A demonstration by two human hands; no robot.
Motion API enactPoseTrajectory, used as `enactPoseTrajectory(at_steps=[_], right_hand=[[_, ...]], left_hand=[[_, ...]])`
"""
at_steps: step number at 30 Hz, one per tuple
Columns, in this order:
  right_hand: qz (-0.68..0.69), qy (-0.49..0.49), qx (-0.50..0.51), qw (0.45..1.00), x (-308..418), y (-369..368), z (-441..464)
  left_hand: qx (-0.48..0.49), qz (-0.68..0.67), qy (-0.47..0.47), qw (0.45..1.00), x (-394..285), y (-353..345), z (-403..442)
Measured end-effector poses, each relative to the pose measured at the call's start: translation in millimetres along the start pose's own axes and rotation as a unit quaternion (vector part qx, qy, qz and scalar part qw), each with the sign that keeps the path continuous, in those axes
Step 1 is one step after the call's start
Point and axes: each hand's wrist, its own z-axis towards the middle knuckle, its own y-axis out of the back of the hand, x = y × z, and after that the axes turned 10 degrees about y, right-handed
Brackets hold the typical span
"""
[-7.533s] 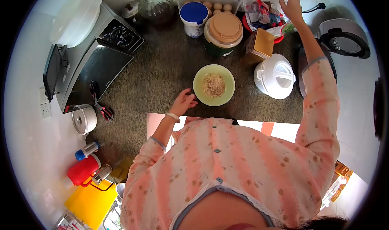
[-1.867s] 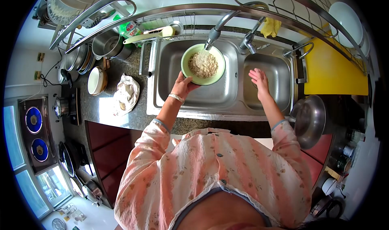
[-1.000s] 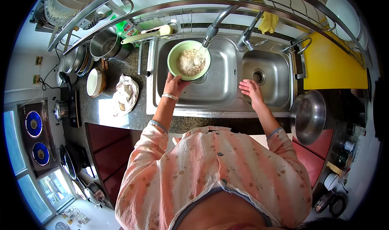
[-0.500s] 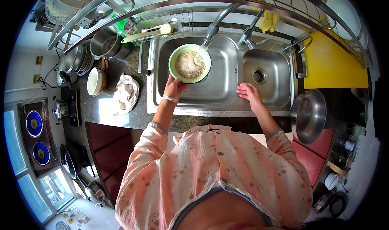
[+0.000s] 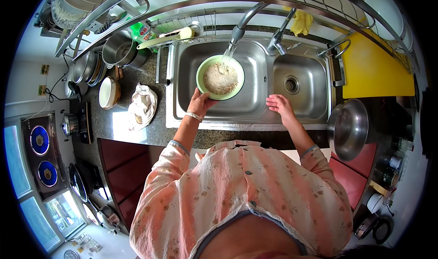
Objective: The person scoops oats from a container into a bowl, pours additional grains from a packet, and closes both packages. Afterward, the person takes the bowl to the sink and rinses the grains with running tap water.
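Note:
My left hand (image 5: 200, 104) grips the near rim of a light green bowl (image 5: 200, 82) over the large sink basin (image 5: 253, 106). Inside the bowl lie pale, brownish grains (image 5: 220, 81), which look like rice or oats, in cloudy water. A stream of water falls from the faucet (image 5: 237, 33) into the bowl's far side. Near the divider between the two basins, my right hand (image 5: 280, 105) hovers with its fingers stretched out, holding nothing.
The small basin (image 5: 315, 99) with its drain lies on the right, beside a large metal pan (image 5: 350, 129). On the left counter are a crumpled cloth (image 5: 142, 107), a cream pot (image 5: 108, 93) and stacked pans. A metal rack (image 5: 196, 4) spans above the sink; a yellow board (image 5: 372, 69) stands right.
My left hand has shifted the bowl slightly to the right and toward me. Water now lands at the bowl's far middle. My right hand has stayed nearly still.

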Motion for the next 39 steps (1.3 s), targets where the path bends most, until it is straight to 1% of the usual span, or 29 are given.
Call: enactPoseTrajectory(at_steps=[7,10,12,16,21,28,30,31,33,35,37,39], right_hand=[[0.013,0.002,0.000,1.000,-3,-1,0],[0.012,0.001,0.001,1.000,-3,-1,0],[0.012,0.000,0.002,1.000,-2,-1,-1],[0.014,-0.003,-0.001,1.000,-2,-1,-1],[0.028,-0.005,0.000,1.000,-7,-2,0],[0.023,-0.013,-0.002,1.000,-12,1,5],[0.020,0.018,-0.043,0.999,-13,6,14],[0.020,0.017,-0.042,0.999,-9,9,21],[-0.042,0.098,-0.099,0.989,5,16,44],[-0.066,0.155,-0.146,0.975,35,19,66],[-0.079,0.226,-0.174,0.955,49,29,100],[-0.072,0.248,-0.199,0.945,67,34,129]], left_hand=[[0.003,0.007,0.028,1.000,-6,-19,1],[0.018,0.013,0.034,0.999,-9,-27,8],[0.044,-0.004,0.018,0.999,-11,-32,13],[0.046,-0.003,0.014,0.999,-19,-40,22],[0.003,0.005,-0.029,1.000,-25,-40,34],[-0.002,-0.011,-0.043,0.999,-27,-21,37],[-0.026,-0.022,-0.046,0.998,-24,-14,38],[-0.027,-0.022,-0.046,0.998,-24,-12,37],[-0.029,-0.018,-0.050,0.998,-23,-7,32],[-0.031,-0.012,-0.053,0.998,-22,-4,27],[-0.033,-0.005,-0.058,0.998,-22,-3,23],[-0.030,-0.019,-0.063,0.997,-21,-3,19]])
